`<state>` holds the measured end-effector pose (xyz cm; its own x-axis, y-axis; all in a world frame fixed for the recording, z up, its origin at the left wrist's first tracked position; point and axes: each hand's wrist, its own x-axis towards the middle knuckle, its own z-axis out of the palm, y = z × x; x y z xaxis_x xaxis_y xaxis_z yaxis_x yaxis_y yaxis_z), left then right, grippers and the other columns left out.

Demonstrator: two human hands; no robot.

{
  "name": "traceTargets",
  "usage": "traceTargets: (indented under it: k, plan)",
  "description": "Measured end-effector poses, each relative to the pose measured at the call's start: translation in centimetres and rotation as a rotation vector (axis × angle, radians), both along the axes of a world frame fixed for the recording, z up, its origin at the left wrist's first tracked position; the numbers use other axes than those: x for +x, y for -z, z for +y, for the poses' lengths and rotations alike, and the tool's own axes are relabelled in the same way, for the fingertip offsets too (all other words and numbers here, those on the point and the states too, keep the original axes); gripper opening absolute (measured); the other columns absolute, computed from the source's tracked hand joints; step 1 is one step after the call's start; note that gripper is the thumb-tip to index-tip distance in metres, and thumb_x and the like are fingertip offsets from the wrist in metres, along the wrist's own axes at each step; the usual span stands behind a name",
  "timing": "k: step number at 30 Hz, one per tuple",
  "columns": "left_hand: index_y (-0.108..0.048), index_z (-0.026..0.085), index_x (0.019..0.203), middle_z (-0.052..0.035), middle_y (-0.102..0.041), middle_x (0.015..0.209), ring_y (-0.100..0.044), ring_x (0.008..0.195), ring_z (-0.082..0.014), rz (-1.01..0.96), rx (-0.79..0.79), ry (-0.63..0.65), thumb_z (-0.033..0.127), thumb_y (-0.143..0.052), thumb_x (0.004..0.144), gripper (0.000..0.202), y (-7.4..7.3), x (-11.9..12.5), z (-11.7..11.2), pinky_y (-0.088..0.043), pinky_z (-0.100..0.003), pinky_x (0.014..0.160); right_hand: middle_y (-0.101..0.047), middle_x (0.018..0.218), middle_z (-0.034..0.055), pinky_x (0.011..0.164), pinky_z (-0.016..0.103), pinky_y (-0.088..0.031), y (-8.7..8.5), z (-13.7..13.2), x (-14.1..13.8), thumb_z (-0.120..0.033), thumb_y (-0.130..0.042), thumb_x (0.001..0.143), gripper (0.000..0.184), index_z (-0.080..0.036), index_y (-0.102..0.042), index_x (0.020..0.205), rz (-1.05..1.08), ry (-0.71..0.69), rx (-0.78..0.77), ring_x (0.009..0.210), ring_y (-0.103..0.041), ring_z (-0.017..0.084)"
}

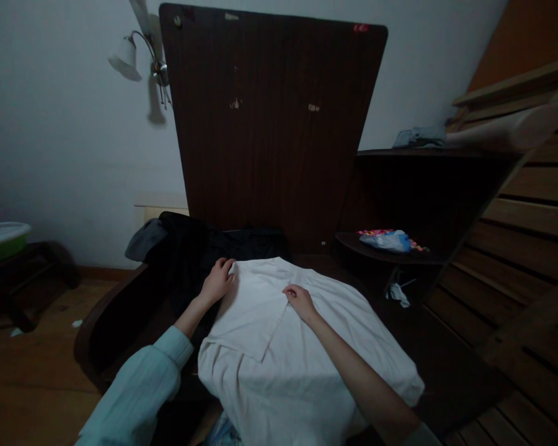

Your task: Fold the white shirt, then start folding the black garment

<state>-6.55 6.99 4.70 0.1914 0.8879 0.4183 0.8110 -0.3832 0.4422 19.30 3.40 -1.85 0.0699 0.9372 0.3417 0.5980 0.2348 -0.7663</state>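
Observation:
A white shirt (316, 371) lies spread in front of me, its front part draping down toward me. One sleeve appears laid across its left half, with the hem edge running diagonally. At the shirt's far left corner, my left hand (219, 279) is closed on the fabric with bent fingers. Near the middle of the shirt, my right hand (300, 300) pinches the cloth at the upper end of that diagonal edge. The surface under the shirt is mostly hidden.
Dark clothes (242, 243) and a grey cap-like item (145, 240) lie behind my left hand. A tall dark wooden panel (274, 124) stands at the back. Shelves (381, 248) with a plastic packet (385, 240) are on the right, beside wooden slats (534, 223). A green basin (4, 243) sits far left.

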Motion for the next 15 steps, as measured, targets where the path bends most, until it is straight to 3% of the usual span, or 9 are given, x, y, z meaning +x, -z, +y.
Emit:
traceTargets:
  k: [3,7,15]
  plan:
    - [-0.056,0.017,0.106,-0.0093,-0.050,0.109,-0.053,0.100,-0.0192,-0.026,-0.024,0.028,0.012,-0.040,0.076,0.035,1.2,0.3,2.6,-0.041,-0.029,0.087,-0.061,0.068,-0.0003,0.063,0.024,-0.042,0.5,0.2,0.1,-0.012,-0.046,0.067,0.018,-0.019,-0.063,0.068,-0.022,0.001,0.030,0.062,-0.054,0.013]
    - [-0.057,0.017,0.098,-0.0067,-0.055,0.093,-0.056,0.088,-0.0170,0.026,-0.089,0.045,0.013,-0.036,0.079,0.029,1.5,-0.3,4.5,-0.043,-0.027,0.081,-0.062,0.071,-0.0003,0.063,0.024,-0.042,0.9,0.5,0.2,-0.011,-0.046,0.068,0.019,-0.020,-0.063,0.070,-0.046,-0.012,0.051,0.062,-0.054,0.013]
    - [-0.051,0.014,0.095,-0.0079,-0.061,0.083,-0.059,0.079,-0.0186,0.031,-0.104,-0.101,0.020,-0.038,0.083,0.018,2.1,1.2,4.5,-0.043,-0.027,0.070,-0.057,0.066,-0.0022,0.061,0.022,-0.040,0.8,0.5,0.1,-0.006,-0.045,0.063,0.022,-0.019,-0.062,0.069,-0.082,0.021,0.049,0.059,-0.050,0.011]
